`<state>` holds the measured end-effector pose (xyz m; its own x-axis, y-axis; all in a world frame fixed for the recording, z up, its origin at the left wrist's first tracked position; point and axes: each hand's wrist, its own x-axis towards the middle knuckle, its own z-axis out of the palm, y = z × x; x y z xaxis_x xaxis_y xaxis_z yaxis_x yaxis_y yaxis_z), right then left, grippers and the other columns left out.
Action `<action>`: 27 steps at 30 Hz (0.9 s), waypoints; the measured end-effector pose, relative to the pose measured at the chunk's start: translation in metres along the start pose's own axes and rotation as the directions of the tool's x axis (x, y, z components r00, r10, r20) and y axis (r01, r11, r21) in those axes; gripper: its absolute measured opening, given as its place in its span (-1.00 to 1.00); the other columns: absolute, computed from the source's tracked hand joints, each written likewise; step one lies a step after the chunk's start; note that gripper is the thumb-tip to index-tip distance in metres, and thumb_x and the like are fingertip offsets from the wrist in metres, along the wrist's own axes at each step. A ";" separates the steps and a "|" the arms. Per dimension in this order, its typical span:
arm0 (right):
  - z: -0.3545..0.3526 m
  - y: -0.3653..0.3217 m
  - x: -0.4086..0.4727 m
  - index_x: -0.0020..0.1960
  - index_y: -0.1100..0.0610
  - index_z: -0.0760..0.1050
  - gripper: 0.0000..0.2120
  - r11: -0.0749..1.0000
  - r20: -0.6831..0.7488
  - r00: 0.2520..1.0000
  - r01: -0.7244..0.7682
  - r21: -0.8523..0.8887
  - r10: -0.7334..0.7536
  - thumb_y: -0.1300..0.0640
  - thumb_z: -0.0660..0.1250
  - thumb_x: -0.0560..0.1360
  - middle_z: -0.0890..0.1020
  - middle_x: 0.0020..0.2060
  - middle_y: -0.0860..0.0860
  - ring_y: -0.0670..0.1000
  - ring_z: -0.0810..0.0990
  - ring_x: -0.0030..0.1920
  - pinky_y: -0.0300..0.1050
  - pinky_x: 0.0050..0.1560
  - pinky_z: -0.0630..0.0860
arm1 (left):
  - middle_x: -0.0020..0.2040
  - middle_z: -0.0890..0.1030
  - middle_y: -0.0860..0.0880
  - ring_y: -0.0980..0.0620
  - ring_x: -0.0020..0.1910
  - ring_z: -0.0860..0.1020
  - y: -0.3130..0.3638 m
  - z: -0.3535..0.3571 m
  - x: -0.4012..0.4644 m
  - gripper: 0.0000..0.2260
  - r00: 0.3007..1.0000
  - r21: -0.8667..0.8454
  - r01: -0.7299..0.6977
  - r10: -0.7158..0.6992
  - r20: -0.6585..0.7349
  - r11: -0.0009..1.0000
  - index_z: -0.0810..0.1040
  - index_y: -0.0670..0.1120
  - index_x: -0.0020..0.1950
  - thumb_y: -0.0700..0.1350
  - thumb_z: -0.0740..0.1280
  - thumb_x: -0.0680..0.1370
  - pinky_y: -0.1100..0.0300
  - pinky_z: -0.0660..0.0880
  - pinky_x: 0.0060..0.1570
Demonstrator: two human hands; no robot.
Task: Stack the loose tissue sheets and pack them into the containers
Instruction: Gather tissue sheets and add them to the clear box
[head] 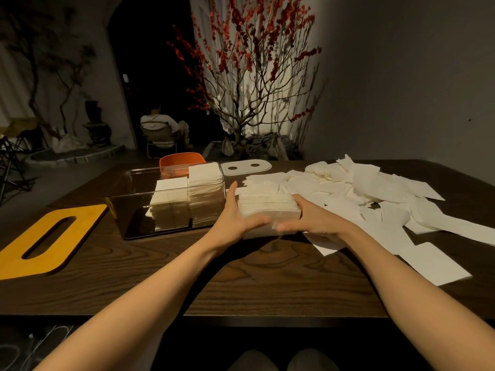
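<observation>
I clamp my left hand [232,220] and right hand [310,220] around the tissue stack [267,207]; next, into the clear box [171,199].

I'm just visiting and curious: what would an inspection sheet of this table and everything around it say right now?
Surface: dark wooden table.
Job's things: tissue stack held between both hands; clear container holding two packed stacks; loose tissue sheets heaped to the right.
Clutter: yellow slotted lid at left; white lid with two holes and orange container at the far edge.
Grippers: left hand and right hand grip the stack's sides.
Cables: nothing seen.
Surroundings: dim room, red-blossomed tree, seated person beyond.
</observation>
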<state>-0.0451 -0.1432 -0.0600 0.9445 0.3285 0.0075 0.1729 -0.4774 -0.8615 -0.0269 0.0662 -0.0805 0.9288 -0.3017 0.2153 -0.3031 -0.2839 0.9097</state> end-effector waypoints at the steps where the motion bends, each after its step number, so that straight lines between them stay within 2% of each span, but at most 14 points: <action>1: 0.000 0.000 0.000 0.34 -0.03 0.22 -0.42 1.000 0.022 1.000 0.002 0.000 -0.002 0.21 0.44 0.45 0.44 0.04 -0.28 -0.35 0.48 -0.02 -0.62 -0.18 0.37 | 0.51 0.17 -0.06 0.00 0.46 0.22 -0.001 -0.001 0.002 0.10 0.999 -0.046 0.038 -0.037 0.012 0.998 -0.22 -0.05 0.57 -0.08 0.57 0.37 0.13 0.16 0.43; 3: 0.003 0.002 0.000 0.39 -0.05 0.20 -0.34 0.999 0.025 0.999 0.027 -0.026 -0.027 0.19 0.47 0.43 0.46 0.14 -0.25 -0.36 0.49 0.04 -0.60 -0.09 0.37 | 0.47 0.24 -0.02 0.03 0.41 0.26 -0.003 -0.003 0.004 0.12 0.995 -0.118 0.092 -0.087 0.049 0.989 -0.22 -0.07 0.57 -0.12 0.58 0.33 0.16 0.22 0.39; 5: 0.007 0.002 0.001 0.49 -0.03 0.12 -0.20 0.993 -0.012 0.998 0.057 -0.106 -0.059 0.09 0.50 0.40 0.40 0.26 -0.21 -0.24 0.41 0.21 -0.57 0.06 0.31 | 0.38 0.29 0.06 0.08 0.33 0.28 -0.003 -0.002 0.004 0.05 0.992 -0.148 0.107 -0.095 0.089 0.983 -0.19 -0.06 0.57 -0.20 0.54 0.38 0.24 0.25 0.28; 7: 0.010 0.005 0.004 0.52 0.00 0.10 -0.13 0.985 -0.011 0.997 0.069 -0.155 -0.072 0.00 0.53 0.37 0.36 0.37 -0.15 -0.16 0.34 0.33 -0.39 0.30 0.27 | 0.40 0.28 0.03 0.08 0.32 0.27 -0.006 0.000 0.005 0.02 0.991 -0.139 0.101 -0.088 0.099 0.985 -0.19 -0.04 0.58 -0.20 0.51 0.40 0.23 0.24 0.27; 8: 0.009 0.006 0.005 0.51 0.01 0.11 -0.13 0.986 -0.016 0.998 0.058 -0.159 -0.061 -0.01 0.53 0.36 0.36 0.38 -0.13 -0.17 0.35 0.33 -0.30 0.36 0.29 | 0.41 0.27 0.02 0.08 0.33 0.27 -0.006 0.001 0.005 0.01 0.993 -0.117 0.088 -0.078 0.090 0.989 -0.17 -0.04 0.57 -0.19 0.52 0.40 0.24 0.24 0.27; 9: 0.008 0.005 0.005 0.47 0.01 0.13 -0.18 0.986 -0.025 0.998 0.045 -0.160 -0.049 0.01 0.53 0.37 0.37 0.34 -0.15 -0.21 0.37 0.29 -0.34 0.32 0.32 | 0.39 0.27 0.01 0.07 0.33 0.28 -0.006 0.001 0.005 -0.01 0.995 -0.092 0.072 -0.065 0.076 0.993 -0.13 -0.05 0.57 -0.18 0.52 0.40 0.26 0.24 0.25; 10: 0.006 0.004 0.005 0.43 0.00 0.14 -0.24 0.987 -0.027 0.999 0.036 -0.159 -0.041 0.05 0.51 0.39 0.39 0.27 -0.19 -0.26 0.38 0.22 -0.46 0.19 0.35 | 0.37 0.28 0.03 0.06 0.33 0.30 -0.006 0.000 0.005 -0.03 0.997 -0.077 0.059 -0.054 0.055 0.995 -0.08 -0.05 0.55 -0.16 0.54 0.39 0.27 0.25 0.23; 12: 0.001 0.004 0.006 0.42 0.01 0.14 -0.28 0.989 -0.025 0.999 0.017 -0.145 -0.021 0.08 0.48 0.42 0.38 0.18 -0.19 -0.21 0.39 0.19 -0.55 -0.03 0.37 | 0.36 0.31 0.02 0.02 0.33 0.34 -0.007 -0.002 0.007 -0.03 0.998 -0.063 0.059 -0.056 0.039 0.996 0.02 -0.01 0.52 -0.06 0.59 0.32 0.25 0.30 0.24; 13: -0.001 0.004 0.006 0.44 0.04 0.15 -0.28 0.989 -0.026 1.000 0.005 -0.148 -0.009 0.06 0.48 0.42 0.37 0.20 -0.16 -0.16 0.39 0.20 -0.54 -0.05 0.39 | 0.35 0.32 0.01 0.02 0.32 0.36 -0.009 -0.003 0.008 -0.05 0.997 -0.057 0.068 -0.066 0.036 0.996 0.06 0.00 0.51 -0.03 0.60 0.30 0.23 0.32 0.26; 17: -0.001 0.006 0.007 0.44 0.01 0.24 -0.29 0.981 -0.036 0.999 -0.003 -0.193 -0.005 -0.05 0.48 0.39 0.42 0.27 -0.15 -0.11 0.40 0.28 -0.27 0.25 0.38 | 0.33 0.37 0.00 0.03 0.29 0.40 -0.011 -0.006 0.012 -0.16 0.995 -0.034 0.096 -0.095 0.035 0.995 0.18 0.06 0.38 0.03 0.61 0.26 0.13 0.37 0.32; 20: 0.001 0.004 0.008 0.34 -0.05 0.33 -0.45 0.990 -0.046 0.999 0.012 -0.139 -0.018 0.04 0.47 0.42 0.50 0.20 -0.15 -0.19 0.47 0.16 -0.37 0.13 0.43 | 0.31 0.39 -0.03 0.02 0.27 0.41 -0.009 -0.004 0.011 -0.21 0.996 -0.019 0.077 -0.076 0.035 0.997 0.23 0.04 0.34 0.01 0.61 0.26 0.07 0.40 0.33; 22: 0.001 0.003 0.008 0.31 -0.07 0.34 -0.47 0.991 -0.031 0.999 0.029 -0.132 -0.033 0.08 0.47 0.43 0.51 0.15 -0.19 -0.26 0.49 0.12 -0.45 0.06 0.44 | 0.27 0.38 0.00 0.04 0.24 0.41 -0.007 -0.002 0.010 -0.31 0.997 0.018 0.063 -0.064 0.047 0.998 0.26 0.01 0.34 -0.06 0.58 0.35 0.16 0.42 0.25; 25: 0.002 0.000 0.007 0.42 -0.02 0.32 -0.32 0.987 0.009 1.000 0.026 -0.160 -0.024 -0.02 0.51 0.39 0.50 0.25 -0.17 -0.22 0.46 0.22 -0.39 0.20 0.38 | 0.21 0.36 0.04 0.10 0.17 0.39 -0.003 -0.002 0.007 -0.33 0.996 0.035 0.057 -0.059 0.060 0.998 0.25 -0.01 0.37 -0.08 0.54 0.39 0.32 0.39 0.05; 27: -0.001 0.000 0.005 0.45 0.00 0.25 -0.23 0.986 0.015 1.000 0.012 -0.164 -0.009 -0.07 0.51 0.34 0.45 0.23 -0.16 -0.21 0.43 0.19 -0.44 0.13 0.37 | 0.23 0.34 0.03 0.07 0.18 0.39 -0.001 -0.005 0.004 -0.31 0.995 0.030 0.071 -0.073 0.062 0.997 0.23 0.01 0.39 -0.07 0.54 0.38 0.31 0.38 0.03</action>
<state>-0.0402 -0.1423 -0.0595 0.9385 0.3452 0.0079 0.2273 -0.6004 -0.7667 -0.0214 0.0701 -0.0788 0.9335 -0.3357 0.1259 -0.2422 -0.3316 0.9118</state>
